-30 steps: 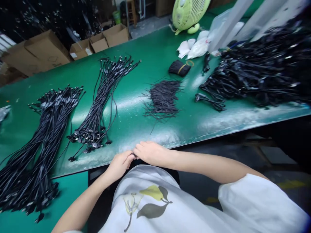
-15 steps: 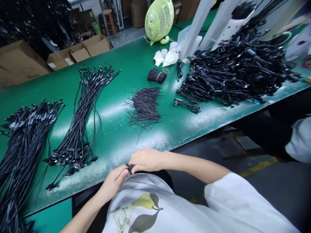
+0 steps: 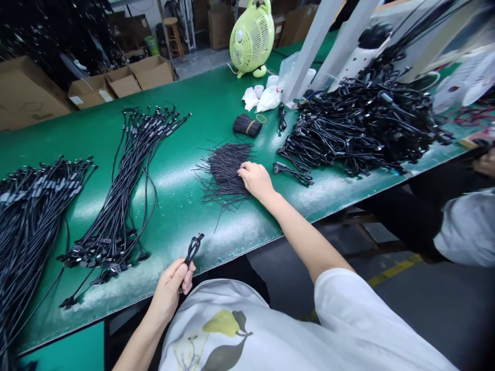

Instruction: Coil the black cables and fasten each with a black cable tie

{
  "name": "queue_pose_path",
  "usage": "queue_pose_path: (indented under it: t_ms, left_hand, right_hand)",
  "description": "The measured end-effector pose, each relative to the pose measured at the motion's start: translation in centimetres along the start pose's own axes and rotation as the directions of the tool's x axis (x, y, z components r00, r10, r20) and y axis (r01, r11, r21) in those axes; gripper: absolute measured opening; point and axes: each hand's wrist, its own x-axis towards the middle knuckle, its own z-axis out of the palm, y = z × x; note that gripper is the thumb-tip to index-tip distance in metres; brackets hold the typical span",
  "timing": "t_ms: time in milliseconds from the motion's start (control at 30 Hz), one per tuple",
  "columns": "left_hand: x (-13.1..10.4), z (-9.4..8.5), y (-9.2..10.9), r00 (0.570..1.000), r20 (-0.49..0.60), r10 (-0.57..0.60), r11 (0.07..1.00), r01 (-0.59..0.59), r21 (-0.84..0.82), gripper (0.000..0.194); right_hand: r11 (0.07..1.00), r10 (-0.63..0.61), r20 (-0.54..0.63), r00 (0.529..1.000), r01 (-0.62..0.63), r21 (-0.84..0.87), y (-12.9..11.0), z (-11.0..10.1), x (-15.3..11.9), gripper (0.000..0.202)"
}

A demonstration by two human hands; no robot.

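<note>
My left hand [image 3: 174, 283], near the front edge of the table, is closed around a folded black cable [image 3: 194, 247] whose looped end sticks up above the fingers. Farther forward, my right hand [image 3: 253, 178] touches the right side of a pile of thin black ties [image 3: 228, 165]. Its fingertips are pinched together, and whatever is between them is too small to make out. Behind the pile lies a banded bundle of ties [image 3: 247, 125]. A single coiled cable [image 3: 293, 173] rests to the right of my right hand.
Long straight cables [image 3: 127, 180] and another cable bunch [image 3: 38, 226] cover the left of the green table [image 3: 174, 170]. A big heap of coiled cables [image 3: 359, 123] lies right, beside grey posts. A green fan [image 3: 251, 41] stands behind. At far right is another person's hand [image 3: 485, 164].
My hands have moved apart. My right hand has gone forward to the tie pile, while my left keeps near the edge with the folded cable now showing. The view has shifted slightly.
</note>
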Motion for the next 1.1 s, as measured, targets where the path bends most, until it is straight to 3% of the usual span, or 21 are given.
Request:
queue_pose_path:
  t_ms: [100, 200, 333, 400, 467, 533, 600, 667, 733, 800, 867, 967, 1033, 1100]
  left_hand:
    - [-0.1, 0.2, 0.5, 0.998, -0.055, 0.003, 0.996, -0.008, -0.087, 0.041]
    - [0.0, 0.5, 0.7, 0.999, -0.034, 0.001, 0.992, -0.005, -0.125, 0.04]
    - [0.2, 1.0, 0.9, 1.0, 0.018, 0.019, 0.987, -0.016, -0.16, 0.037]
    - [0.3, 1.7, 1.1, 0.999, 0.031, 0.035, 0.982, -0.028, -0.187, 0.036]
    - [0.4, 2.6, 1.4, 0.998, 0.044, 0.055, 0.976, -0.045, -0.214, 0.034]
    - [0.7, 3.6, 1.7, 0.995, 0.051, 0.082, 0.967, -0.067, -0.246, 0.036]
    - [1.3, 4.1, 1.9, 0.992, 0.031, 0.123, 0.956, -0.11, -0.273, 0.044]
    - [2.0, 4.1, 1.9, 0.983, -0.031, 0.183, 0.948, -0.185, -0.257, 0.047]
    - [2.3, 3.4, 1.8, 0.963, -0.099, 0.252, 0.951, -0.265, -0.159, 0.045]
    - [2.3, 2.6, 1.7, 0.941, -0.124, 0.316, 0.949, -0.314, 0.036, 0.044]
    - [2.0, 1.8, 1.6, 0.916, -0.092, 0.39, 0.898, -0.356, 0.259, 0.04]
    - [1.4, 0.9, 1.8, 0.908, -0.03, 0.418, 0.828, -0.367, 0.425, 0.03]
    - [1.1, 0.5, 2.1, 0.954, -0.015, 0.301, 0.89, -0.275, 0.363, 0.03]
    - [0.8, 0.1, 2.3, 0.987, 0.028, 0.156, 0.964, -0.158, 0.212, 0.034]
  right_hand:
    - [0.994, 0.109, -0.102, 0.989, -0.106, 0.03, -0.3, -0.4, -1.1, 0.026]
    - [0.98, 0.178, -0.175, 0.968, -0.16, 0.117, -0.5, -1.0, -2.1, 0.025]
    - [0.914, 0.342, -0.293, 0.893, -0.244, 0.322, -1.1, -2.9, -3.2, 0.018]
    - [0.845, 0.438, -0.315, 0.842, -0.265, 0.465, -2.7, -4.0, -4.0, 0.014]
    - [0.753, 0.487, -0.261, 0.834, -0.249, 0.609, -5.6, -4.8, -5.2, 0.014]
    - [0.65, 0.45, -0.141, 0.882, -0.215, 0.729, -9.6, -5.1, -6.8, 0.016]
    - [0.554, 0.333, -0.015, 0.943, -0.182, 0.812, -13.7, -5.1, -8.7, 0.018]
    - [0.516, 0.196, 0.036, 0.98, -0.134, 0.846, -16.7, -5.0, -10.5, 0.015]
    - [0.601, 0.06, -0.015, 0.998, -0.024, 0.799, -18.2, -5.0, -11.5, 0.013]
    - [0.75, -0.125, -0.138, 0.983, 0.184, 0.635, -18.4, -5.1, -11.5, 0.015]
    - [0.797, -0.377, -0.236, 0.896, 0.444, 0.41, -18.0, -5.5, -10.6, 0.021]
    - [0.637, -0.714, -0.222, 0.664, 0.747, 0.188, -17.4, -6.8, -8.5, 0.027]
    - [0.522, -0.836, -0.145, 0.529, 0.848, 0.089, -17.5, -7.8, -7.3, 0.027]
    - [0.44, -0.896, -0.07, 0.439, 0.898, -0.006, -18.0, -8.7, -6.6, 0.027]
